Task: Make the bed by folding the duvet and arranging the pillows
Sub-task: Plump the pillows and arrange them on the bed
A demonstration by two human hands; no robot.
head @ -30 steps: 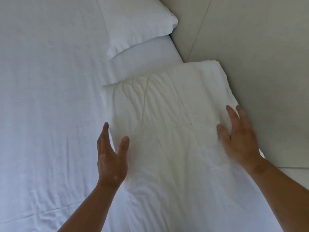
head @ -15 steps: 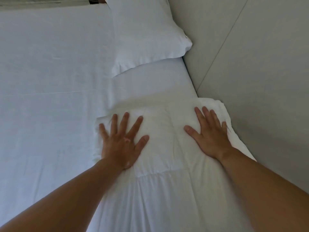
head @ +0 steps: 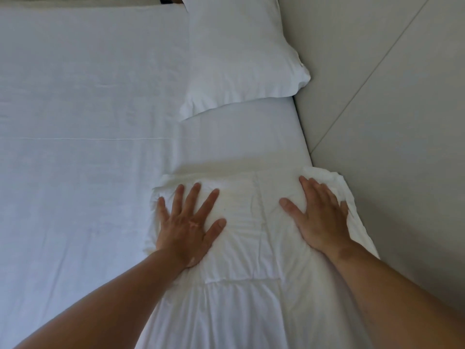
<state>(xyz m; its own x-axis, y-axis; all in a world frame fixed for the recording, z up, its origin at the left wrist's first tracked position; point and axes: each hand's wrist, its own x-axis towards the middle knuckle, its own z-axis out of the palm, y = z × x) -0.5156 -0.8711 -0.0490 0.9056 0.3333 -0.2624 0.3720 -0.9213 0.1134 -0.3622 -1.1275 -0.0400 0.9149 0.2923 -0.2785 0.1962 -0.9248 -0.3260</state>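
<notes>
A folded white duvet (head: 251, 248) lies as a long strip along the right side of the bed, its far end overhanging the mattress edge slightly. My left hand (head: 187, 227) presses flat on its far left corner with fingers spread. My right hand (head: 319, 217) presses flat on its far right corner, near the bed's edge. A white pillow (head: 239, 54) lies beyond the duvet at the head of the bed, apart from it.
The white sheet (head: 75, 147) covers the wide bed to the left. A pale grey floor (head: 390, 122) runs along the bed's right edge. A strip of headboard or wall shows at the top left.
Both hands went from hovering at the duvet's sides to pressing flat on its far end. My view has shifted forward, bringing more of the pillow into sight.
</notes>
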